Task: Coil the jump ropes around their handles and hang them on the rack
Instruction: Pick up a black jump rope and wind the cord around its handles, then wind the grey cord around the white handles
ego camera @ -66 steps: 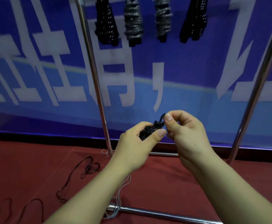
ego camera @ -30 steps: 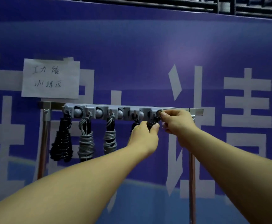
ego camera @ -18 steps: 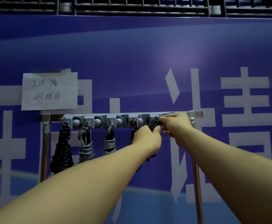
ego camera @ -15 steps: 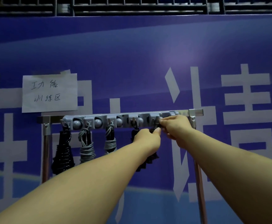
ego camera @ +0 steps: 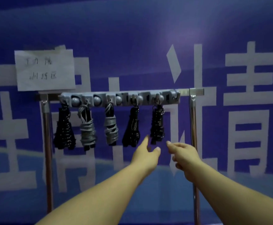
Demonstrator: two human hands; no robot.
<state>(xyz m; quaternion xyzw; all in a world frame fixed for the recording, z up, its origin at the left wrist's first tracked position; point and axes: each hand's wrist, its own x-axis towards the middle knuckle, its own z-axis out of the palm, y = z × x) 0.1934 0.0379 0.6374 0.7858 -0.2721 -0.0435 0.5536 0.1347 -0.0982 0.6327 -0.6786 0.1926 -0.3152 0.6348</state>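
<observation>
Five coiled ropes hang from the rack, one hook at three o'clock free, while the left hand and right hand hover spread and empty below.

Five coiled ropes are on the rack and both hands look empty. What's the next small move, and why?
Probably lower both hands and turn to look for another rope. The rightmost black bundle hangs from the grey hook strip with neither the left hand nor the right hand touching it, and both are open. One hook at the strip's right end looks free.
</observation>
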